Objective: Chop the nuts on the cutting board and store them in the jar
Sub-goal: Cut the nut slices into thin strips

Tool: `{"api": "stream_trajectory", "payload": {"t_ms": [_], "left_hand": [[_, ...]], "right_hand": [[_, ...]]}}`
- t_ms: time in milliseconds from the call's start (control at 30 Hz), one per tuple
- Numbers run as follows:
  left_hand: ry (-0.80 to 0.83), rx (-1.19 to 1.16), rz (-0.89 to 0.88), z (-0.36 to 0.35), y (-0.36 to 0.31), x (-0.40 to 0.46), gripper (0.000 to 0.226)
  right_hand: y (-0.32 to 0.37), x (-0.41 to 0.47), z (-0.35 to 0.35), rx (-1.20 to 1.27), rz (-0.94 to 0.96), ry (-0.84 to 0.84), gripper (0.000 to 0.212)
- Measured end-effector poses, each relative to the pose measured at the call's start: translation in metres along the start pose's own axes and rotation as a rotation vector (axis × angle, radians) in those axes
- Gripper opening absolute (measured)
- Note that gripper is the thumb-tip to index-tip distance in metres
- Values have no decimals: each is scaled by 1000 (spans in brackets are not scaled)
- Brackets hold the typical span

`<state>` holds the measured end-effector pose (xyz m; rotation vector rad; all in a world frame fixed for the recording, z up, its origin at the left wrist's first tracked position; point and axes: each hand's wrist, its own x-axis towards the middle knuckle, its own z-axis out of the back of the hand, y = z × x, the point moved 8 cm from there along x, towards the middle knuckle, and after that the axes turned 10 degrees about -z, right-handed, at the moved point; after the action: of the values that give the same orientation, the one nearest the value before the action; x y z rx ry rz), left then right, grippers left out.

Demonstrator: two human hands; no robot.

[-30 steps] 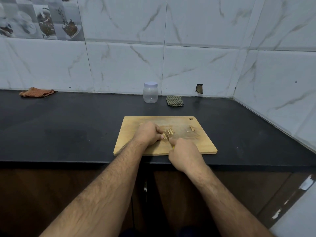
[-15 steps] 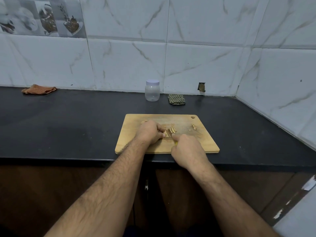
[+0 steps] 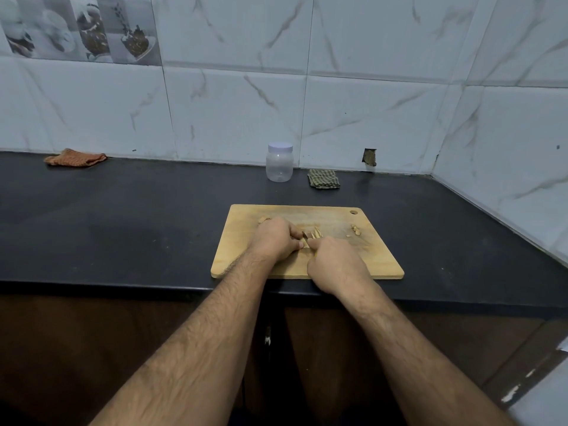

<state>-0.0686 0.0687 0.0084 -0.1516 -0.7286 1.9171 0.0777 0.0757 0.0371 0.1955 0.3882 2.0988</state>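
White marble-veined wall tiles [image 3: 368, 118] back a black stone countertop [image 3: 123, 229]; no brand, label or legible writing appears on any surface, the only print being a strip of decorative tiles picturing desserts [image 3: 80, 29] at upper left. A rectangular pale wooden cutting board [image 3: 362, 262] with a hanging hole in its far right corner lies at the counter's front edge. Both bare forearms extend forward over it. The left hand [image 3: 275, 239] rests knuckles-up on the board, fingers curled down onto a cluster of slivered pale nuts [image 3: 316, 232]; whether it pinches a piece cannot be told. The right hand [image 3: 336, 262] is fisted around a knife handle, a short dark knife blade [image 3: 305, 235] showing between the two hands. A small clear plastic jar with a white lid [image 3: 279, 162] stands capped at the wall, well apart from the board, just beside a folded green checked cloth [image 3: 324, 179]. An orange crumpled cloth [image 3: 75, 157] lies far left. A few nut fragments [image 3: 356, 230] sit near the board's right side.
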Motion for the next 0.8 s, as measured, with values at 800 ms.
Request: {"api": "stream_trajectory", "payload": {"t_ms": [800], "left_hand": [[-45,7,23,0,1,-4,19]], "right_hand": [[-13,-26,6,-9,-12,-33,55]]}}
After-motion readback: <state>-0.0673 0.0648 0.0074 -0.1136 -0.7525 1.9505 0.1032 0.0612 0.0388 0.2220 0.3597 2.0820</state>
